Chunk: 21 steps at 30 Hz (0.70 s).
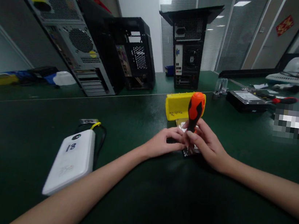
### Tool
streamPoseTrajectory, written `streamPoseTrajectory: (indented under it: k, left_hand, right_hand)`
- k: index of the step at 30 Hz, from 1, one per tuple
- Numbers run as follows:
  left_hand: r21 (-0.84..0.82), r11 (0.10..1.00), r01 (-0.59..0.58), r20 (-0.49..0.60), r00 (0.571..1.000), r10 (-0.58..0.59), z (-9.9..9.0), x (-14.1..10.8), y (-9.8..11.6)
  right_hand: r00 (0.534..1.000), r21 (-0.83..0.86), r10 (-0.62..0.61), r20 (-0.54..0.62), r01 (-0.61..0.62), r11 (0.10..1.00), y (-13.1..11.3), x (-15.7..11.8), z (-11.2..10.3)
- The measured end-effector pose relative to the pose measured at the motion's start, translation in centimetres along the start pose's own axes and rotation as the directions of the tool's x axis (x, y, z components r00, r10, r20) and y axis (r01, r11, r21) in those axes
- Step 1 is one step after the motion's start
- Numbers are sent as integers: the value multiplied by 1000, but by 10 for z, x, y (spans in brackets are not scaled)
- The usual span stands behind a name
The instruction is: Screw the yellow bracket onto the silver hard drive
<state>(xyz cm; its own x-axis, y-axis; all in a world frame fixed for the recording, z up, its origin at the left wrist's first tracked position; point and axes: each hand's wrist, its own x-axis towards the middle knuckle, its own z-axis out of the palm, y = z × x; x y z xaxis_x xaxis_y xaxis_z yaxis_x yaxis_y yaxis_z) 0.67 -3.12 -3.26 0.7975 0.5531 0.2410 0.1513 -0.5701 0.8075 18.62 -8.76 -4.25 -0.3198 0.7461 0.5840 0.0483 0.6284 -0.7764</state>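
My right hand (212, 148) is closed round the lower end of an orange and black screwdriver (195, 109), which stands nearly upright with its handle up. Below it lies a flat part with metal edges that looks like a hard drive (188, 152), mostly covered by my hands. From the left, my left hand (165, 142) grips this part with curled fingers, close to the screwdriver's shaft. Directly behind it is an open yellow box (175, 106) with several small screws in it. The screwdriver's tip is hidden between my fingers.
A white power bank (73, 160) with a dark cable lies left of my left forearm. Computer cases (79, 40) stand along the back, one (188, 54) behind the yellow box. At the right are another hard drive (247, 99), a clear plastic piece (221, 86) and a red-handled tool (285, 100).
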Motion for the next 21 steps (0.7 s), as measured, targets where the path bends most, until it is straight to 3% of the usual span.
streamPoseTrajectory:
  k: [6, 21]
  left_hand:
    - [2, 1000, 0, 9, 1000, 0, 0, 0, 2]
    - [-23, 999, -25, 2, 1000, 25, 0, 0, 2]
  right_hand:
    - [999, 26, -45, 14, 44, 999, -2, 0, -1]
    - [1000, 83, 22, -11, -21, 996, 1, 2, 0]
